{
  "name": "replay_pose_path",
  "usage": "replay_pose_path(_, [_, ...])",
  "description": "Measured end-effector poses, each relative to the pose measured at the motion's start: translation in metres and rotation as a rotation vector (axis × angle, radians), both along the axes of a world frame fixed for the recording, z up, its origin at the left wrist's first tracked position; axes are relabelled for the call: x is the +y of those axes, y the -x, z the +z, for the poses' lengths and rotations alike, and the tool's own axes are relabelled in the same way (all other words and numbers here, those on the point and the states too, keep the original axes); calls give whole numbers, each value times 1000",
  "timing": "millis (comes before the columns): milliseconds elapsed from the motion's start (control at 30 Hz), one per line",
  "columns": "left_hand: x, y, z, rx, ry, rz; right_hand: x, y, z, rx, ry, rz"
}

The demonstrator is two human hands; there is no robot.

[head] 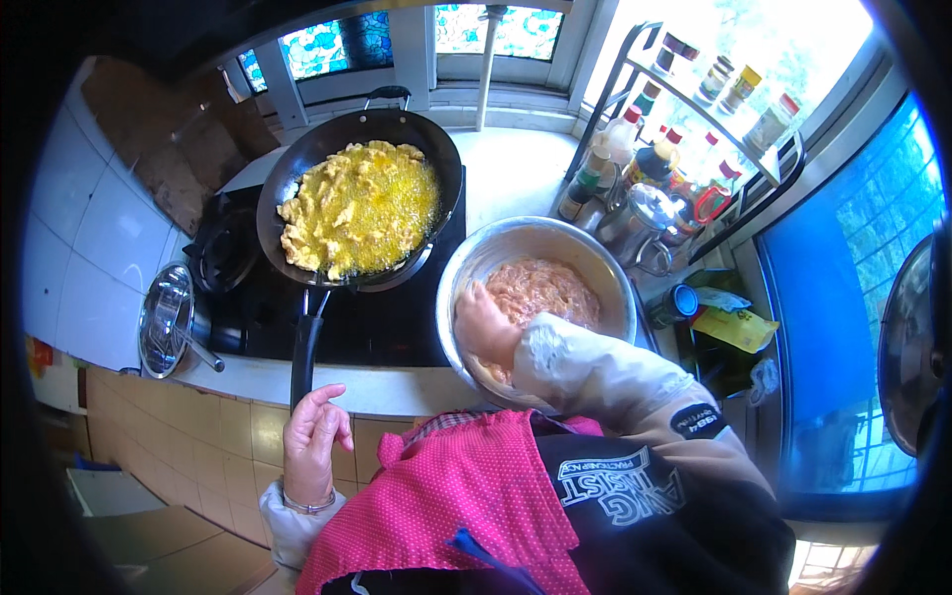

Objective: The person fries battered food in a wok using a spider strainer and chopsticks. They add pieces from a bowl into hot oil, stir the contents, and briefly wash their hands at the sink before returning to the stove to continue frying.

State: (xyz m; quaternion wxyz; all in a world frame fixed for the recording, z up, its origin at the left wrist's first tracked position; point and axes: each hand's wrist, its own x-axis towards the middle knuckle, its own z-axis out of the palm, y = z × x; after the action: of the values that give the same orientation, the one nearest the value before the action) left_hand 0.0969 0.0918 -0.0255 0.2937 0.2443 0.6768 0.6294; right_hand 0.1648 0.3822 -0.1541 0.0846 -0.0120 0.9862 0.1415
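Note:
In a large metal bowl (616,277), my right hand (487,320) reaches down at the left side of raw, coated meat (547,291); its fingertips are hard to make out, so its grip cannot be told. My left hand (320,439) is raised near the counter's front edge, just below the wok's black handle (303,357), fingers partly bent and nothing in them. Left of the bowl, a black wok (271,216) sits on the stove with pieces of battered food (364,208) bubbling in yellow oil.
A metal strainer (167,320) with a handled utensil (201,349) is at the stove's left front. Behind the bowl at right, a metal pot (632,223) stands beside sauce bottles (654,160) and a rack of jars (714,97). A yellow packet (736,329) lies farther right.

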Motion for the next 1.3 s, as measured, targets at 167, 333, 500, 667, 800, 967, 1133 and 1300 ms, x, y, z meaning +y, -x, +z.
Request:
replay_pose_path(167, [-2, 3, -1, 17, 4, 26, 4, -67, 11, -97, 221, 334])
replay_pose_path(333, [-1, 3, 1, 43, 27, 46, 76, -98, 45, 62, 302, -11])
replay_pose_path(500, [9, 1, 5, 24, 16, -23, 89, -126, 26, 73, 166, -151])
replay_pose_path(667, [10, 4, 5, 5, 34, -46, 84, -138, 17, 134, 120, -123])
replay_pose_path(800, [6, 4, 2, 11, 42, -38, 87, -125, 47, 319, 455, -284])
replay_pose_path(967, [6, 7, 3, 2, 31, -51, 76, -110, 36, 438, 913, -544])
replay_pose_path(1133, [2, 15, -3, -10, -5, -60, 58, -97, 56, 425, 1554, -961])
replay_pose_path(1300, [3, 20, -3, -1, 1, -69, 47, -99, 63, 429, 1853, -1002])
